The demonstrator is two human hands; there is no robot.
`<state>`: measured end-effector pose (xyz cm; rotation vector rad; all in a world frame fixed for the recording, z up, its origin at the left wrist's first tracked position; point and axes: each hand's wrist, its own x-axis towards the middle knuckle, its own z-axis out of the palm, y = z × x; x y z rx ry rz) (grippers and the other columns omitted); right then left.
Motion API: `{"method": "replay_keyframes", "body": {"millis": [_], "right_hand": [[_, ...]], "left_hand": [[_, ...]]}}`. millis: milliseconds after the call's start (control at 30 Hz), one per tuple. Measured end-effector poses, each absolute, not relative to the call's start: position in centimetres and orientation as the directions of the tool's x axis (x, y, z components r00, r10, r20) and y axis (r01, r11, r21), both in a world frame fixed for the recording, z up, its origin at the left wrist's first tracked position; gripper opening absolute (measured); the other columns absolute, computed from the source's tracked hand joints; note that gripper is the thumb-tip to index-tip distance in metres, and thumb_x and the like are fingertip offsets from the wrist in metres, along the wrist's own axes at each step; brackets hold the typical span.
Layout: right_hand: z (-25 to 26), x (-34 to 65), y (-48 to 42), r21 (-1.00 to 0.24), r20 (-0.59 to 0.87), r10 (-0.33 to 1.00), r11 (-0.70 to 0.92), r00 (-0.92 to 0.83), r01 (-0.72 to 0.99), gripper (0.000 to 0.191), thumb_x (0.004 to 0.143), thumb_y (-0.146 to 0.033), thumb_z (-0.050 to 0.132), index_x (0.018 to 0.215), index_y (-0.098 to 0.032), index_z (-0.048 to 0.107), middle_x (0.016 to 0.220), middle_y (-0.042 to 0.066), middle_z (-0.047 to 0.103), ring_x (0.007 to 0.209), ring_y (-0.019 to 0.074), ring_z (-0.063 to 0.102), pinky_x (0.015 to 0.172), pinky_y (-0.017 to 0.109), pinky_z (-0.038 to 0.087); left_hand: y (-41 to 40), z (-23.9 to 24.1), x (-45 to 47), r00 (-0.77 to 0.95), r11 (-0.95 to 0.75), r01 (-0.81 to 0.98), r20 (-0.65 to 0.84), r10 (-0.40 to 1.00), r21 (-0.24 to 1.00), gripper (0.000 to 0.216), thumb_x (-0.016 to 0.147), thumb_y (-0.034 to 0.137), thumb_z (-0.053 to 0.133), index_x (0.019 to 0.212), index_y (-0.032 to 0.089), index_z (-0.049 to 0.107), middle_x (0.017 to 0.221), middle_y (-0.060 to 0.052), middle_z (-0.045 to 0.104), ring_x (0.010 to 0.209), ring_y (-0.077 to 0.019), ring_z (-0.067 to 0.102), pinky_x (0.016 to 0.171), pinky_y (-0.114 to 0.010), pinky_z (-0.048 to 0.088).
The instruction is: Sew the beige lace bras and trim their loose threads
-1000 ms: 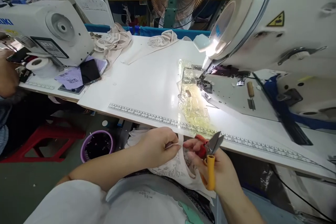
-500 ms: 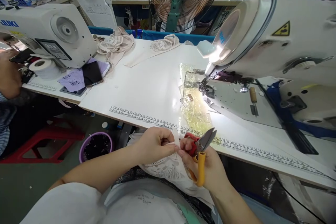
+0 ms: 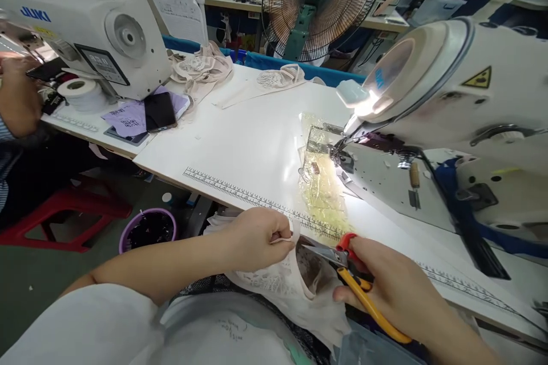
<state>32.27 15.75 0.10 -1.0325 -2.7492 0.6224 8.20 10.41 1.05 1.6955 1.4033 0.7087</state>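
Note:
My left hand (image 3: 257,238) is closed in a pinch on the edge of a white lace garment piece (image 3: 295,285) that lies in my lap below the table edge. My right hand (image 3: 394,291) grips yellow-and-red thread snips (image 3: 342,265). Their blades point left, toward the pinched strip of fabric next to my left fingers.
A white sewing table (image 3: 248,142) with a printed ruler (image 3: 257,201) along its front edge holds a sewing machine (image 3: 449,108) at right, its lamp lit. A second machine (image 3: 85,40), a phone (image 3: 159,112), tape roll (image 3: 79,89) and fabric pile (image 3: 199,68) stand left. Another person's arm (image 3: 17,100) works far left. A fan (image 3: 319,0) stands behind.
My right hand has turned the snips from pointing up to pointing left at the fabric held by my left hand. The view has shifted slightly downward.

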Motion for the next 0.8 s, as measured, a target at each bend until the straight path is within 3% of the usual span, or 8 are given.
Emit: {"method": "replay_keyframes", "body": {"millis": [100,200,400,600,800], "right_hand": [[-0.6,32.6,15.9,-0.320,-0.017,0.646,0.720,-0.763,0.616,0.040,0.066,-0.045,0.067,0.063,-0.025,0.032,0.055,-0.005,0.038,0.044,0.0121,0.034,0.041,0.022,0.024],[-0.7,32.2,15.8,-0.310,-0.021,0.634,0.731,-0.773,0.608,0.041,0.066,-0.048,0.066,0.063,-0.025,0.032,0.054,-0.005,0.040,0.044,0.0127,0.036,0.041,0.023,0.025],[-0.2,31.7,15.7,-0.382,-0.068,0.637,0.694,-0.768,0.610,0.042,0.064,-0.052,0.067,0.062,-0.024,0.036,0.053,-0.005,0.043,0.044,0.0130,0.038,0.041,0.023,0.026],[-0.1,31.9,15.6,-0.480,-0.224,0.618,0.603,-0.753,0.638,0.045,0.065,-0.057,0.066,0.062,-0.023,0.037,0.054,-0.004,0.044,0.047,0.0128,0.041,0.042,0.022,0.028],[-0.2,31.8,15.4,-0.525,-0.273,0.633,0.533,-0.724,0.664,0.042,0.065,-0.047,0.068,0.059,-0.023,0.035,0.053,-0.004,0.043,0.047,0.0125,0.039,0.042,0.022,0.026]], "left_hand": [[10.4,1.0,8.0,0.256,0.016,0.420,-0.135,0.957,0.907,0.020,0.070,0.021,0.056,0.056,0.018,0.043,0.053,0.005,0.041,0.050,-0.0088,0.037,0.048,-0.021,0.030],[10.5,1.1,7.7,0.283,0.124,0.329,-0.223,0.933,0.936,0.021,0.069,0.024,0.058,0.056,0.018,0.044,0.051,0.006,0.038,0.047,-0.0073,0.034,0.044,-0.020,0.027],[10.8,1.3,7.6,0.306,0.190,0.313,-0.289,0.907,0.931,0.018,0.067,0.023,0.060,0.056,0.017,0.047,0.048,0.007,0.038,0.045,-0.0060,0.033,0.042,-0.018,0.025],[11.3,1.2,7.4,0.349,0.285,0.281,-0.374,0.859,0.916,0.018,0.068,0.026,0.062,0.058,0.016,0.051,0.047,0.007,0.039,0.043,-0.0059,0.034,0.041,-0.019,0.025],[11.5,1.5,7.3,0.384,0.358,0.229,-0.422,0.821,0.905,0.018,0.068,0.027,0.063,0.059,0.016,0.052,0.046,0.007,0.039,0.041,-0.0052,0.031,0.040,-0.020,0.024]]}}
